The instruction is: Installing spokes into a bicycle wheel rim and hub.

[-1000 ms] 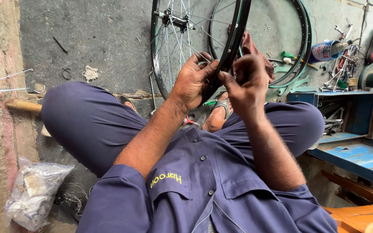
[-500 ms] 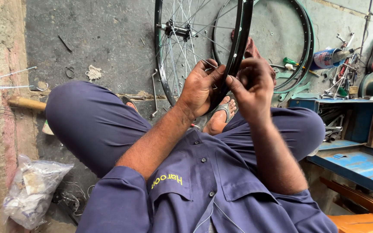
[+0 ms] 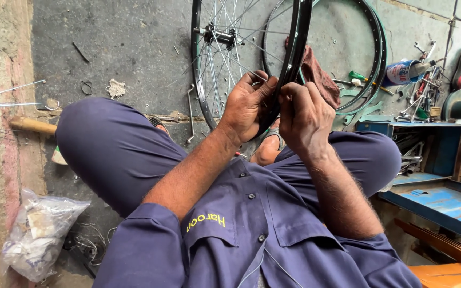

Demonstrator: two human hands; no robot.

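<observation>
The person sits on the concrete floor (image 3: 124, 48) with knees spread, holding a spoked bicycle wheel (image 3: 294, 58) upright between them, its black rim edge-on to the camera and its hub (image 3: 217, 36) off to the left. The left hand (image 3: 247, 106) is clenched around the rim from the left, fingers curled over its inner side among the spokes; the right hand (image 3: 305, 114) grasps the same stretch of rim from the right, fingertips pinched close to the metal, though what they pinch is too small to tell. A wheel like this is probably light for its size and stiff at the rim, while the thin spokes flex and could bend under a careless grip, so the rim looks the sound place to hold, as both hands do. Behind it 1 bare hoop (image 3: 369, 58) leans, with a reddish rag (image 3: 318, 74) beside it. A blue metal tray (image 3: 438, 200) stands to the right, a plastic bag (image 3: 41, 234) of small parts lower left, and loose spokes (image 3: 6, 96) lie at the left edge.
</observation>
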